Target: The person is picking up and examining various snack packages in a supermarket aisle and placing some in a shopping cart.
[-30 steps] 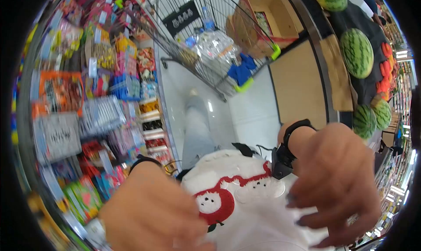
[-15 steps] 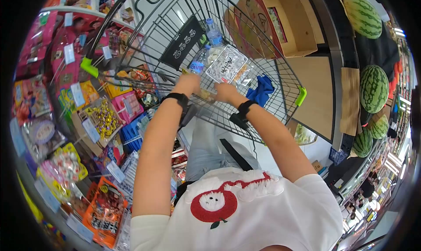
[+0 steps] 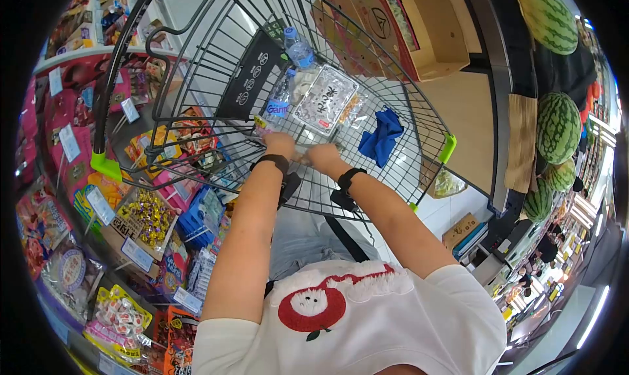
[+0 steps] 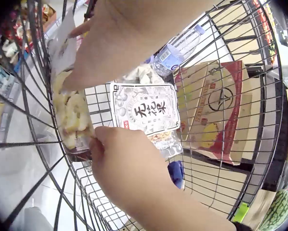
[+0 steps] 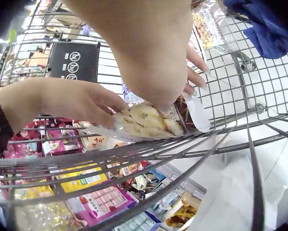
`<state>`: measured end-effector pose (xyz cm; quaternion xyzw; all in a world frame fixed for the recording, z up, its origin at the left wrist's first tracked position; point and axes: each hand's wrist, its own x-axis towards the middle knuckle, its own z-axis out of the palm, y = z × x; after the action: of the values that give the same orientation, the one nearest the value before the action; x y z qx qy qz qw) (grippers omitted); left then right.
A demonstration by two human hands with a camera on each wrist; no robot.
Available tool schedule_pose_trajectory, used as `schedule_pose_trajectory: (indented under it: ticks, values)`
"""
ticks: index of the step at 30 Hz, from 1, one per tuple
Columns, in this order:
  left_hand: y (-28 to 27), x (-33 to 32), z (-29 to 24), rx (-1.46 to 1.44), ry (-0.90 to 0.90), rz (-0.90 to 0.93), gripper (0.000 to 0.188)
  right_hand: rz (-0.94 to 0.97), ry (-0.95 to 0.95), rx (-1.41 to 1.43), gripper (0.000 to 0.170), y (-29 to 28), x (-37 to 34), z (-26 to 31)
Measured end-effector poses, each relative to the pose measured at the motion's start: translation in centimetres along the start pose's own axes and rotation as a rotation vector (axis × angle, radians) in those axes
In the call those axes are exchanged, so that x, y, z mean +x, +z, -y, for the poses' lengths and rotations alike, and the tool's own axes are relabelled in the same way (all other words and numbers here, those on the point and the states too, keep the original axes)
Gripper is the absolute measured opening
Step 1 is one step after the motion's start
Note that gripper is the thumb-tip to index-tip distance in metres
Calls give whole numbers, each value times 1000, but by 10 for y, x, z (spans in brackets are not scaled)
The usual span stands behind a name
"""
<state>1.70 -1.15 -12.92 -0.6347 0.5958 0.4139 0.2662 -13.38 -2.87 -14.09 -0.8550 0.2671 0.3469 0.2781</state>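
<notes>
Clear plastic shows on the pack [image 4: 72, 109] of pale yellow slices [image 5: 145, 116] between your hands, by the six-o'clock side of the cart [image 3: 448, 149]. Your left hand [image 3: 278, 144] grips one end; your right hand [image 3: 323, 157] pinches the other. From them, a white box [image 3: 327, 97] lies at one o'clock, a bottle [image 3: 279, 99] at eleven, blue cloth [image 3: 381, 138] at three; farther out, a watermelon [image 3: 558, 127] sits at three.

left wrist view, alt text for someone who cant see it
A person's left hand and right hand hold a pack of pale yellow slices inside a wire shopping cart. Near the pack are a white printed package and plastic bottle; a cardboard box is outside the cart.
</notes>
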Motion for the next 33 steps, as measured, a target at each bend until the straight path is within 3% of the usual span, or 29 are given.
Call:
schedule_pose_trajectory:
  ticks: [4, 7, 11, 16, 20, 21, 24, 25, 28, 29, 31, 33]
  values:
    - [-28, -18, -8, 82, 111, -89, 20, -187, -38, -15, 22, -9, -16, 0]
    - [-27, -16, -12, 188, 272, -200, 18, -220, -31, -90, 21, -32, -45, -2]
    - [-48, -44, -25, 224, 487, -331, 16, -410, -68, -136, 19, -55, -102, -6]
    - [-94, -150, -64, 103, 577, -570, 14, -557, -152, 1, 18, -89, -196, -10]
    - [-109, -218, -113, 283, 574, -692, 21, -705, -256, 246, 16, -107, -266, -1]
    - [-115, -242, -130, 358, 546, -668, 19, -752, -362, 289, 27, -98, -266, -12]
    - [-114, -293, -180, 381, 492, -736, 13, -614, -514, 762, 45, -90, -292, -13]
    - [-108, -300, -196, 371, 483, -828, 11, -483, -508, 823, 48, -88, -299, -15]
    - [-103, -333, -251, 410, 299, -671, 13, -40, -450, 961, 58, -76, -326, -26]
    - [-98, -339, -272, 410, 178, -621, 13, -37, -582, 1016, 55, -54, -317, -33]
    - [-89, -345, -310, 397, -51, -509, 13, 166, -575, 1312, 52, -27, -338, -26]
    - [-79, -345, -336, 380, -96, -486, 17, 315, -597, 1490, 49, -7, -358, -23]
